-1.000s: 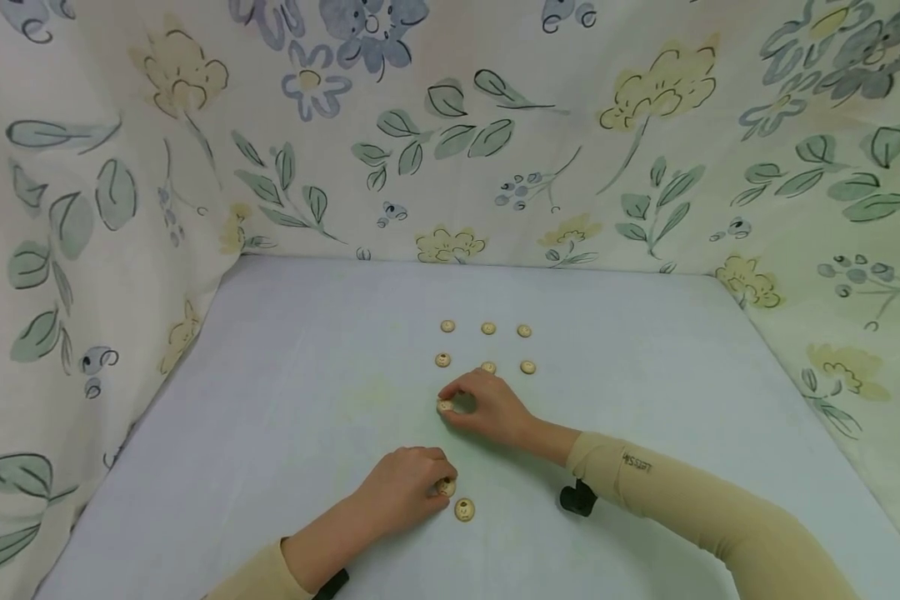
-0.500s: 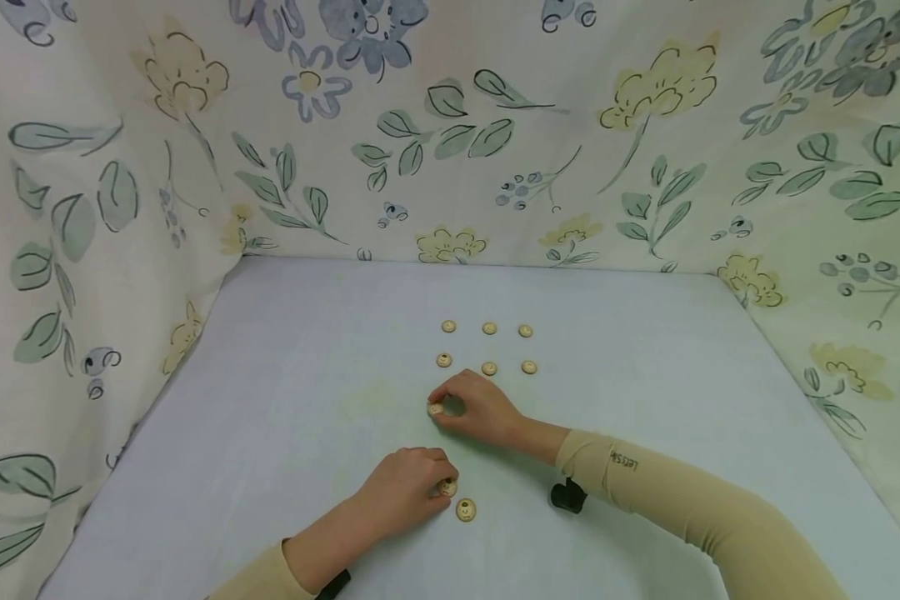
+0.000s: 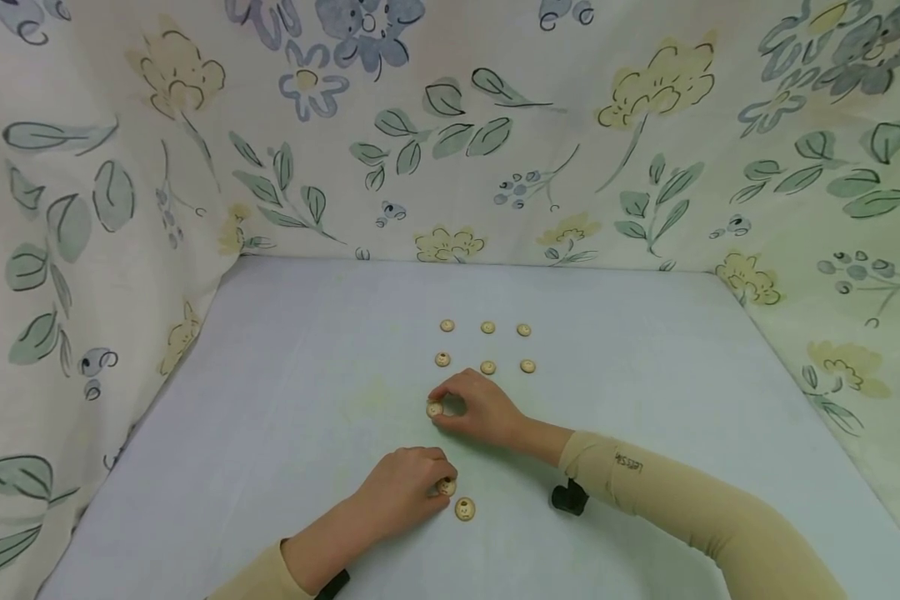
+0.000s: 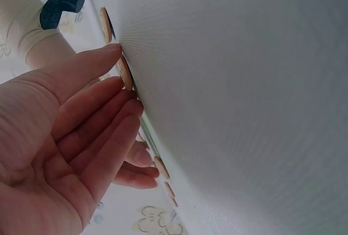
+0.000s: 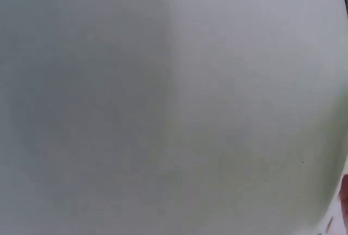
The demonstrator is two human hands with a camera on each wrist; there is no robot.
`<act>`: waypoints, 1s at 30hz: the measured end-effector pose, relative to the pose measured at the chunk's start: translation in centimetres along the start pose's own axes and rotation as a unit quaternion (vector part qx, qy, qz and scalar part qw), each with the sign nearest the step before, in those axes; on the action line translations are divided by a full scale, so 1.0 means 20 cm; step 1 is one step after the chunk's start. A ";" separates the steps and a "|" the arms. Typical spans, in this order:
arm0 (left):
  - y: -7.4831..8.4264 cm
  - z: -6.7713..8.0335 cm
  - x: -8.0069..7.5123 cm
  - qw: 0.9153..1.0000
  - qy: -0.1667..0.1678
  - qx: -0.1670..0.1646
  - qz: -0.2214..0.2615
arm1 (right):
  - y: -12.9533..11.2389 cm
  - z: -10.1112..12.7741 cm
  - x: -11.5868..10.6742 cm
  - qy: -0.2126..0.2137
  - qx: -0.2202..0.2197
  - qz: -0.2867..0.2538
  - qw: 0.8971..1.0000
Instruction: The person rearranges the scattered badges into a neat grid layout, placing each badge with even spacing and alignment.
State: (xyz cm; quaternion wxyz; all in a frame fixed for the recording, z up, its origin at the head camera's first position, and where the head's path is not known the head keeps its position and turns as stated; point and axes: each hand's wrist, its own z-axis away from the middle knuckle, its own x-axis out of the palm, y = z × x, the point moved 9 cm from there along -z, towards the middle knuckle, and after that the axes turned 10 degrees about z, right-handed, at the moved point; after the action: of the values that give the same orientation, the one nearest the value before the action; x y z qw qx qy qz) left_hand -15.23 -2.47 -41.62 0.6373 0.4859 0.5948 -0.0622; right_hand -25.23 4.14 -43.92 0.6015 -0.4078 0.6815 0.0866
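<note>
My right hand (image 3: 480, 408) pinches a small round wooden disc (image 3: 434, 409), marked like a face, between thumb and forefinger at the table surface. Nearer the front, my left hand (image 3: 401, 492) holds another such disc (image 3: 446, 487) by its edge. In the left wrist view that disc (image 4: 125, 73) sits between the thumb and a finger, its rim at the white tabletop. A loose face disc (image 3: 464, 509) lies just right of the left hand. Beyond the right hand, several matching discs lie in two rows, among them a far-left disc (image 3: 447, 326) and a near-right disc (image 3: 528, 367).
A white cloth-covered table (image 3: 307, 375) lies under both hands. Floral fabric (image 3: 450, 150) hangs along its back and sides. A black wrist mount (image 3: 569, 497) sticks out below the right sleeve. The right wrist view shows mostly blurred tabletop (image 5: 163, 110).
Over the last second my right hand has shifted slightly left with its disc, uncovering the middle disc of the nearer row. The left hand stays in place.
</note>
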 end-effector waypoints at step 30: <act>0.00 -0.01 -0.01 1.000 0.020 -0.003 0.008 | -0.15 0.54 -0.18 0.036 -0.010 -0.108 0.993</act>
State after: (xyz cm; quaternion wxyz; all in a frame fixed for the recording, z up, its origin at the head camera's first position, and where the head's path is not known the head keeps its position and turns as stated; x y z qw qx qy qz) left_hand -15.40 -2.49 -41.44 0.6274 0.4902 0.6032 -0.0457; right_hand -15.41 10.38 -42.32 0.5778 -0.4881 0.6540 0.0135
